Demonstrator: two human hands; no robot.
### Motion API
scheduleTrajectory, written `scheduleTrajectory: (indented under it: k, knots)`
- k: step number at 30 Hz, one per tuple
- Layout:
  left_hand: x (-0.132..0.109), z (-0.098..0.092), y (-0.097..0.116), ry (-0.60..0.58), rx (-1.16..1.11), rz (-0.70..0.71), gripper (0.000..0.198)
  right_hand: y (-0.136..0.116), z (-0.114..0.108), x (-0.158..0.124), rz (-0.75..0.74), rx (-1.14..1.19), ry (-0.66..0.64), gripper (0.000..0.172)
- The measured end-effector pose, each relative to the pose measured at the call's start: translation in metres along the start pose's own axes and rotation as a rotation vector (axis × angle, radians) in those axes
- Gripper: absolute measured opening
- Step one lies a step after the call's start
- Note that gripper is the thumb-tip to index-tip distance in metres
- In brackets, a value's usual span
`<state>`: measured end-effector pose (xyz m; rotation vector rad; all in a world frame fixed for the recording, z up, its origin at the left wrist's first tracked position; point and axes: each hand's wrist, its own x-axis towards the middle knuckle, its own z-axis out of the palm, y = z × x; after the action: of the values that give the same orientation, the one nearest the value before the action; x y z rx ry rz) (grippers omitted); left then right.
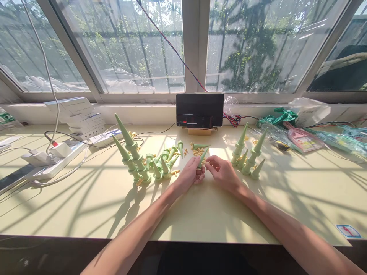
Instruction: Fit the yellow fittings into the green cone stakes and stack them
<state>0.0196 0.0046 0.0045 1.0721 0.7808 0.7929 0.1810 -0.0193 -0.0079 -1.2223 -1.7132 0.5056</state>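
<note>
Wrapped around a green plastic cone [203,156], my left hand [192,170] keeps its pointed end up and tilted to the right. My right hand [222,171] is closed in a pinch beside the cone, on what looks like a small yellow peg [204,162]; the fingertips partly hide it. Just behind the hands lie loose yellow pegs [197,151] and another green cone [200,146] on its side. To the left are several green cones and ring pieces [164,168], with tall stacked cones [132,149] upright beside them. More stacked cones [252,152] stand right of my right hand.
A black tablet [200,105] with a phone [200,122] before it leans at the back. A power strip [57,162] with cables and white boxes [78,116] lie left. Plastic bags [279,118] and a pink pouch [304,137] lie right. The table's front edge [215,241] is near.
</note>
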Motion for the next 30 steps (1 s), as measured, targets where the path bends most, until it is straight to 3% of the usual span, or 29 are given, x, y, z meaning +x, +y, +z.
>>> scheduleTrajectory:
  k: [13, 30]
  knots:
    - [-0.0004, 0.0024, 0.0015, 0.088, 0.230, 0.093, 0.039, -0.0036, -0.0027, 0.0019, -0.002, 0.015, 0.012, 0.015]
    - [-0.0006, -0.0022, 0.0003, 0.106, 0.369, 0.208, 0.039, -0.0021, -0.0034, 0.0023, 0.013, 0.038, 0.009, 0.013]
